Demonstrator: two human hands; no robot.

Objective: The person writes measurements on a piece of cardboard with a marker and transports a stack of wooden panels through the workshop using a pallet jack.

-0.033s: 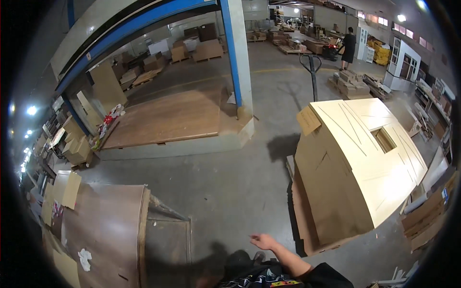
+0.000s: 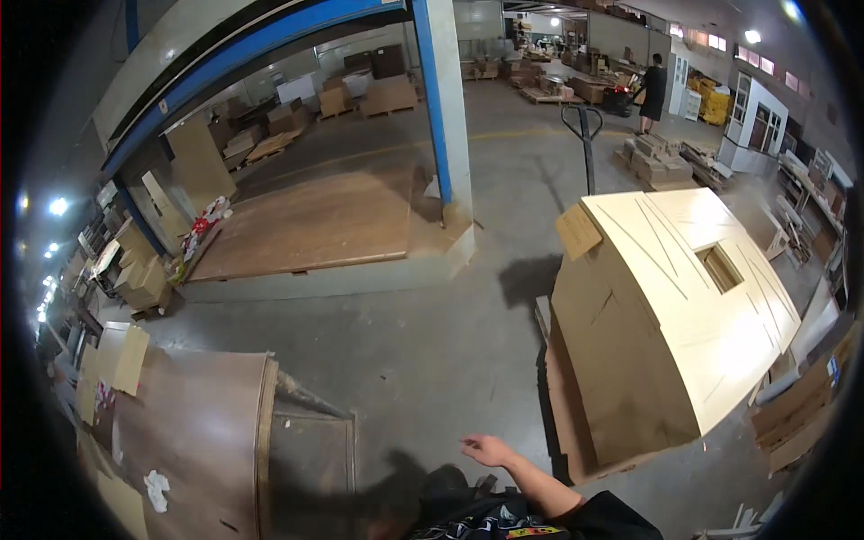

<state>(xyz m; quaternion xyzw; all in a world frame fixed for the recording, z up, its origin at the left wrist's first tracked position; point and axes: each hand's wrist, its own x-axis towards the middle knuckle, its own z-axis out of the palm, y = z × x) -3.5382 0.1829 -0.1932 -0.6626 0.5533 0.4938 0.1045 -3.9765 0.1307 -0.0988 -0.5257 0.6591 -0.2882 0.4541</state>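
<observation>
A: What are the hands doing?
B: The right hand [image 2: 486,449] hangs in the air over the grey floor [image 2: 405,360], fingers slightly bent and loosely spread, with nothing visible in its grasp. The left hand I can't make out, so I can't tell its state.
A: And what's nearest?
B: The big pale stack [image 2: 621,346], just to the right and ahead, apart from the hand. It sits on a brown base [image 2: 569,405].
A: Any details on it?
B: Long slots and one rectangular opening [image 2: 719,268] in its top, plus a flap of cardboard [image 2: 578,231] at the far left corner. A pallet truck handle [image 2: 589,148] stands upright behind it.
A: What's on the left?
B: A broad brown board [image 2: 198,405] with a crumpled white scrap [image 2: 157,492] lying on it. Far off, another person [image 2: 654,90] in dark clothes stands.
</observation>
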